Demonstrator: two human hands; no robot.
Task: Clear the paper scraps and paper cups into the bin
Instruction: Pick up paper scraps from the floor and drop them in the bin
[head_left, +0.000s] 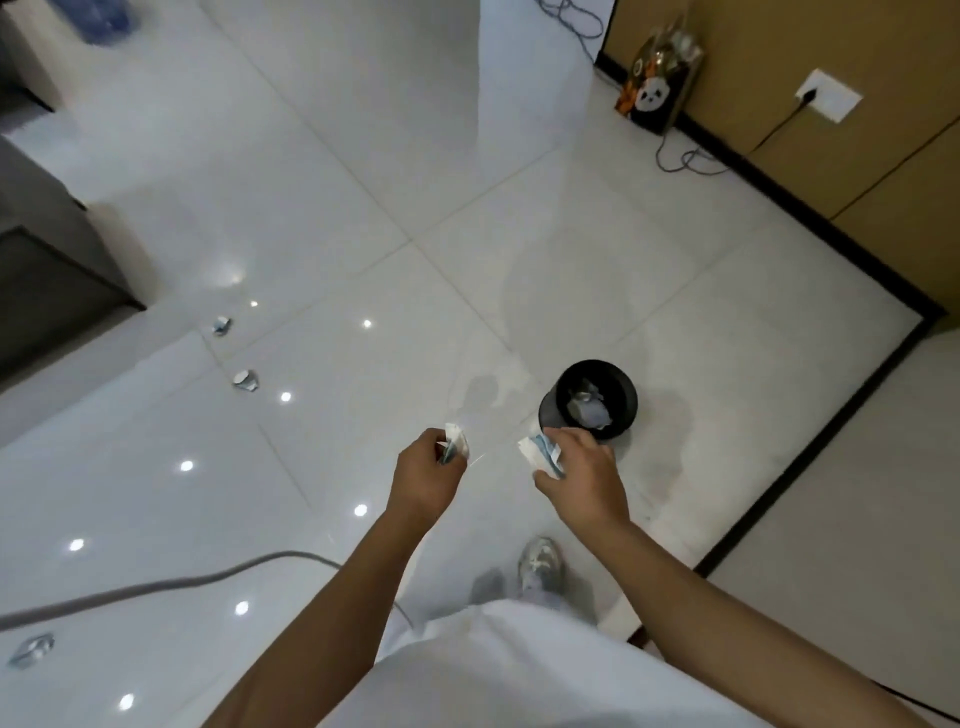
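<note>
While the right hand (582, 467) grips a crumpled scrap (540, 453) just short of the bin (592, 400), the left hand (428, 470) pinches a squashed cup (456, 441) farther back. Featherlight, floppy stuff, so grab anywhere.

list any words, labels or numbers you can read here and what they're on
No readable text.
Gift bag by the wall: a panda face picture, no legible words.
Crushed cups on the floor and the scraps in both hands: blue print, too blurred to read.
Bin: no label visible.
</note>
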